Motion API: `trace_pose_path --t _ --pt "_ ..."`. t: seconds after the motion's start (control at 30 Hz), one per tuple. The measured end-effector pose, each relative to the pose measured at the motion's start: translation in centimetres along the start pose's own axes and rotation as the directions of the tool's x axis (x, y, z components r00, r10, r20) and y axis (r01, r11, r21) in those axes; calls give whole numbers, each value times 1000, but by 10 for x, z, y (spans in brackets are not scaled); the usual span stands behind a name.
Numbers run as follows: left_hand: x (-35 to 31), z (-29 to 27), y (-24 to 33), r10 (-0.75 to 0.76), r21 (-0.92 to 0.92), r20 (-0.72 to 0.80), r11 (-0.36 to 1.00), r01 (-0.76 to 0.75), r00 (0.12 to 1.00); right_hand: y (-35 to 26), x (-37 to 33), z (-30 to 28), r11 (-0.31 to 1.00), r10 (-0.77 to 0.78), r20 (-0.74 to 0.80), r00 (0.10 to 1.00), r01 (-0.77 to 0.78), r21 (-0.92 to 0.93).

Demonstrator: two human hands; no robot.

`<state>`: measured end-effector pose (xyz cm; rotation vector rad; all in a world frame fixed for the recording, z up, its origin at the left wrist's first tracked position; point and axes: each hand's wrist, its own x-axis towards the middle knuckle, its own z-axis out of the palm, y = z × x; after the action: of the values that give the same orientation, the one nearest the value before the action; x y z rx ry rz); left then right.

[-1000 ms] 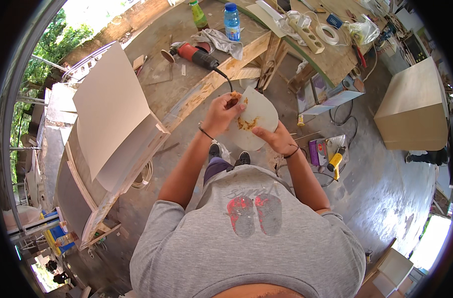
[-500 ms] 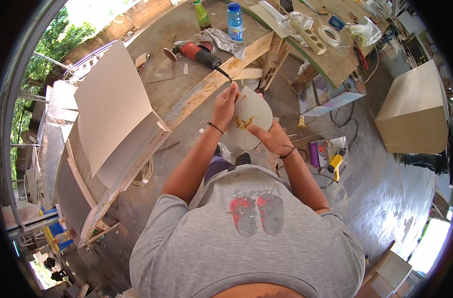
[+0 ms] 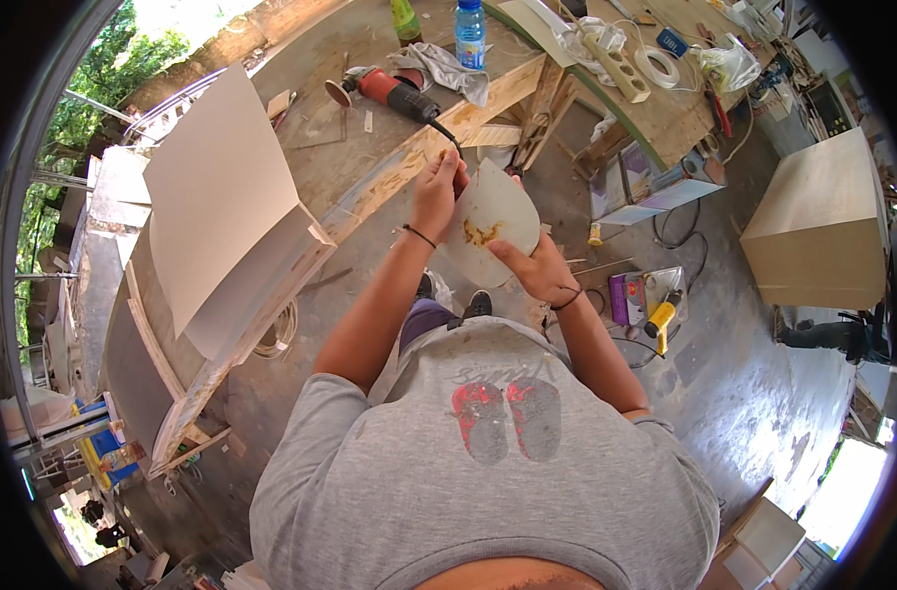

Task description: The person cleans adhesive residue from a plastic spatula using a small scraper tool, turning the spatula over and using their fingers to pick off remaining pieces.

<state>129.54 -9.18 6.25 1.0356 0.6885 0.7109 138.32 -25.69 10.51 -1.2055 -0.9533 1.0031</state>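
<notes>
At the far left, a large, upright-leaning pale panel (image 3: 222, 197) curves in the fisheye view, with green foliage outdoors beyond it. To its right, a wooden workbench (image 3: 370, 157) carries a red-and-black power tool (image 3: 394, 93) with a round disc at one end, its dark cord trailing over the bench edge. A crumpled grey cloth (image 3: 443, 71) lies just beside the tool.

At centre, the person, in a grey T-shirt (image 3: 488, 492) seen from above, raises both forearms. The left hand (image 3: 436, 197) has its fingers drawn close together at the upper left edge of a pale teardrop-shaped sheet (image 3: 512, 206); whether they grip anything cannot be told. The sheet is held in front of the body, above the floor, with orange-brown smears across its face. The right hand (image 3: 540, 265) grasps its lower right edge, thumb on the face, fingers mostly hidden behind.

Farther right, a yellow tool (image 3: 664, 317) rests by a purple box (image 3: 626, 299). A big wooden box (image 3: 817, 231) stands at the far right.
</notes>
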Motion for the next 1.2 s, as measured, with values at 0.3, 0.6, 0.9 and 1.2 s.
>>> trace_pose_path --t 0.3,0.6,0.9,1.2 --pt "-21 9 32 134 273 250 940 -203 959 5 -4 -6 987 103 -37 994 -97 124" --pt "-9 11 19 113 582 57 803 -125 992 5 -5 6 989 144 28 989 -142 -41" --pt "-6 -32 19 -276 -82 -82 959 270 958 -8 -14 -17 617 -206 85 975 197 -762" --pt "-54 0 27 -167 131 94 979 154 982 -14 -7 -42 424 -470 159 868 380 -822"
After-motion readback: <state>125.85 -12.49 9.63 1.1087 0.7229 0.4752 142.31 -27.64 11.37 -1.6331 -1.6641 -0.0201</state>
